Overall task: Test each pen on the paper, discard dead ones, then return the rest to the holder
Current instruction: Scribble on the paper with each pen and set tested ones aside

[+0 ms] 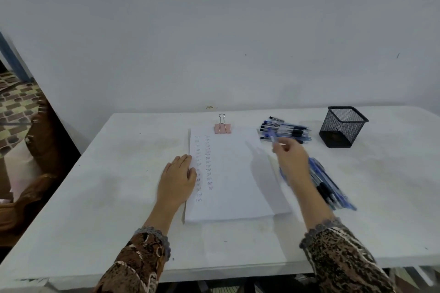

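Head view, taking the paper (pixel 233 173) as the landmark: nearest the camera, two patterned sleeves (pixel 142 261) reach in over the white bench (pixel 107 185), one on each side of the sheet. The left hand (pixel 177 175) lies flat with straight fingers on the paper's left edge, fingertips on the sheet. To the right of the paper, part hidden behind the right forearm, lies one heap of blue and black pens (pixel 333 185); they overlap too much to count. The paper is a single stack bearing two columns of small written marks down its left part.

Above the paper's far right corner, the right hand (pixel 289 154) pinches one blue pen (pixel 272 135) between curled fingers; it is blurred, and which end points at the sheet cannot be told. Just beyond that corner lies a second heap of pens (pixel 288 129), again too crowded to count. One pink binder clip (pixel 222 127) grips the paper's far edge. Farther right of the paper stands one black mesh holder (pixel 341 127), upright and well apart from the sheet.
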Tool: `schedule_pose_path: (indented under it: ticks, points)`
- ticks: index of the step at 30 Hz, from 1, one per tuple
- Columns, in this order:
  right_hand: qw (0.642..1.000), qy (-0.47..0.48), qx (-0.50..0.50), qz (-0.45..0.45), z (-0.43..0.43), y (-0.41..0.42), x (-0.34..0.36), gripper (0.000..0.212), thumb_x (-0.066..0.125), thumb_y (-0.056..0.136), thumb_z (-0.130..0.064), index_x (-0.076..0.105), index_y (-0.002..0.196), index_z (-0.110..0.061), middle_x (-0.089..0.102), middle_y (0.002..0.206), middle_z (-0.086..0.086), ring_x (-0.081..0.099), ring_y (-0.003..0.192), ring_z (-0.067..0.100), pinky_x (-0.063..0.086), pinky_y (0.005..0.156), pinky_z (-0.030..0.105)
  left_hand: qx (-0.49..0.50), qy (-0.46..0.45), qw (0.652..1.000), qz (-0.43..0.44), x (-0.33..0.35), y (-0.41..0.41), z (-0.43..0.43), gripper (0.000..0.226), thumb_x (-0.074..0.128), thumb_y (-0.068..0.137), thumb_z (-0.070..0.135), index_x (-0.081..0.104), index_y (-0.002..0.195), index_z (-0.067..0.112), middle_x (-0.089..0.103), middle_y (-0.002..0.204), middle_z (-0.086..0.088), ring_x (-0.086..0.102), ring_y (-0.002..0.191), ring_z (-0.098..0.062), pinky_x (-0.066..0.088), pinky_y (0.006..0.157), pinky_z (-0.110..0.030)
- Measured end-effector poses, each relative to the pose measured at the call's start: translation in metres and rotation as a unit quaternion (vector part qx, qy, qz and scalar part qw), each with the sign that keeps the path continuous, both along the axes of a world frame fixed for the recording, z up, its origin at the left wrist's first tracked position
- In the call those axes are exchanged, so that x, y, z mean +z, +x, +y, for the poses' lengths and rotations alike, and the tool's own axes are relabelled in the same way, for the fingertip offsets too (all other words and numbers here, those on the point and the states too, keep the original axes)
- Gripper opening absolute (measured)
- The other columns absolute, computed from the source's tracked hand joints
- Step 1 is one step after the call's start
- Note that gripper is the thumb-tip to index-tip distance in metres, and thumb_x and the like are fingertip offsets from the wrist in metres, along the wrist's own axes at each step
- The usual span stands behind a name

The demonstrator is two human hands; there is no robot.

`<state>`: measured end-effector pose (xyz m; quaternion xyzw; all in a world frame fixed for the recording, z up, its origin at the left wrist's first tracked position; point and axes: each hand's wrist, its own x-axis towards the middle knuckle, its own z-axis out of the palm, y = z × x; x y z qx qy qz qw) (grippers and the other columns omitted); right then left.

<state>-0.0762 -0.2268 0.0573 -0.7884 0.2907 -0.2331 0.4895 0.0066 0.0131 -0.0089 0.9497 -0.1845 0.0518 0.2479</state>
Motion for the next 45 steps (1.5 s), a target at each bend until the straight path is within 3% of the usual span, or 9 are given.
schedule_pose_path:
  ticks: [6, 10, 15, 20, 24, 27, 31, 38, 45]
  points:
    - [0.970, -0.151, -0.060, 0.179, -0.078, -0.026, 0.004, 0.025, 0.052, 0.093, -0.015, 0.065, 0.100, 0.005, 0.065, 0.103, 0.022, 0.058, 0.102, 0.034, 0.042, 0.079, 0.030, 0.002, -0.008, 1.000, 0.001, 0.004, -0.002, -0.001, 0.046, 0.034, 0.098, 0.023, 0.033, 0.143, 0.011, 0.031, 0.150, -0.002, 0.021, 0.141, -0.015, 0.011, 0.116, -0.030]
    - [0.925, -0.181, 0.003, 0.335, -0.101, -0.030, -0.005, 0.041, 0.049, 0.094, -0.033, 0.053, 0.076, 0.003, 0.059, 0.083, 0.019, 0.055, 0.087, 0.033, 0.040, 0.071, 0.029, 0.002, -0.011, 1.000, -0.002, 0.005, -0.004, -0.001, 0.046, 0.034, 0.098, 0.022, 0.034, 0.142, 0.010, 0.032, 0.150, -0.003, 0.022, 0.141, -0.015, 0.011, 0.115, -0.029]
    - [0.930, -0.145, 0.028, 0.336, -0.105, -0.033, 0.004, 0.038, 0.050, 0.093, -0.025, 0.065, 0.106, 0.007, 0.066, 0.098, 0.021, 0.057, 0.081, 0.031, 0.047, 0.072, 0.034, 0.003, -0.014, 1.000, -0.005, 0.004, -0.004, -0.002, 0.046, 0.035, 0.098, 0.021, 0.035, 0.142, 0.010, 0.033, 0.150, -0.003, 0.023, 0.141, -0.016, 0.012, 0.115, -0.031]
    - [0.924, -0.187, 0.043, 0.329, -0.101, -0.018, 0.018, 0.032, 0.048, 0.091, -0.017, 0.063, 0.104, 0.008, 0.065, 0.097, 0.021, 0.055, 0.077, 0.029, 0.042, 0.072, 0.031, 0.004, -0.009, 1.000, -0.014, 0.002, -0.001, -0.002, 0.045, 0.036, 0.097, 0.021, 0.037, 0.141, 0.010, 0.036, 0.148, -0.002, 0.026, 0.139, -0.015, 0.014, 0.115, -0.030]
    - [0.913, -0.246, 0.139, 0.294, -0.079, 0.018, 0.027, 0.036, 0.035, 0.097, -0.010, 0.051, 0.129, -0.001, 0.052, 0.133, 0.018, 0.051, 0.119, 0.030, 0.039, 0.096, 0.032, 0.007, -0.011, 1.000, -0.005, 0.001, -0.001, -0.001, 0.046, 0.036, 0.097, 0.022, 0.037, 0.141, 0.011, 0.035, 0.149, -0.002, 0.024, 0.140, -0.014, 0.013, 0.116, -0.031]
    - [0.882, -0.264, 0.228, 0.316, -0.069, 0.041, 0.018, 0.043, 0.031, 0.098, -0.003, 0.034, 0.140, -0.004, 0.038, 0.145, 0.015, 0.044, 0.122, 0.025, 0.035, 0.096, 0.029, 0.006, -0.013, 1.000, 0.000, 0.001, -0.001, -0.001, 0.046, 0.036, 0.097, 0.023, 0.036, 0.141, 0.012, 0.034, 0.149, -0.001, 0.024, 0.140, -0.015, 0.013, 0.117, -0.031]
    - [0.838, -0.372, 0.221, 0.331, -0.075, 0.063, -0.007, 0.043, 0.035, 0.097, -0.007, 0.036, 0.140, -0.008, 0.035, 0.146, 0.014, 0.032, 0.134, 0.032, 0.031, 0.110, 0.039, 0.005, -0.010, 1.000, -0.003, 0.000, 0.001, 0.000, 0.046, 0.035, 0.097, 0.023, 0.036, 0.141, 0.012, 0.035, 0.148, -0.001, 0.026, 0.139, -0.014, 0.013, 0.116, -0.031]
    - [0.846, -0.433, 0.175, 0.258, -0.083, 0.072, -0.022, 0.030, 0.046, 0.093, -0.007, 0.055, 0.121, -0.014, 0.051, 0.126, 0.009, 0.049, 0.116, 0.029, 0.043, 0.095, 0.039, 0.001, 0.003, 1.000, -0.007, 0.001, 0.000, 0.000, 0.067, 0.019, 0.081, 0.038, 0.038, 0.140, 0.011, 0.036, 0.148, -0.001, 0.026, 0.139, -0.015, 0.014, 0.114, -0.029]
    - [0.824, -0.476, 0.175, 0.255, -0.085, 0.073, -0.017, 0.018, 0.052, 0.093, -0.017, 0.059, 0.110, -0.013, 0.053, 0.121, 0.007, 0.051, 0.111, 0.027, 0.042, 0.089, 0.037, 0.001, 0.002, 1.000, 0.001, 0.001, 0.000, 0.000, 0.058, 0.021, 0.090, 0.036, 0.035, 0.142, 0.013, 0.033, 0.149, 0.000, 0.023, 0.140, -0.013, 0.010, 0.114, -0.027]
